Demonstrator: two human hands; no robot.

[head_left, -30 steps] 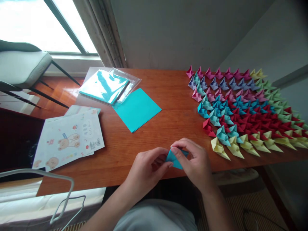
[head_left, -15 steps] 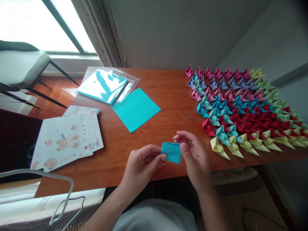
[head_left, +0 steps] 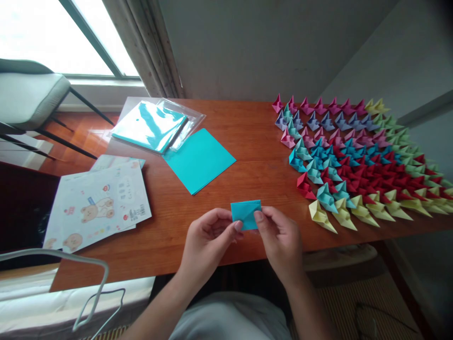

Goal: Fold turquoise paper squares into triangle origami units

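A small folded piece of blue origami paper is held up above the front part of the wooden table. My left hand pinches its left edge, with the thumb on the near face. On the opposite side my right hand grips the lower right corner between thumb and fingers. The fingers behind the paper are partly hidden. Beyond my hands lies a flat stack of square turquoise paper. Many folded paper boats in yellow, red, blue, pink, purple and green stand in rows on the right.
A clear plastic packet of turquoise paper lies at the back left, overlapping the loose stack. White printed sheets with bears rest at the table's left. A grey chair stands by the window, and a white cable loops at lower left.
My right hand has closed on the right side of the folded paper, where its fingers were apart before. The paper has shifted slightly left and up and sits more level.
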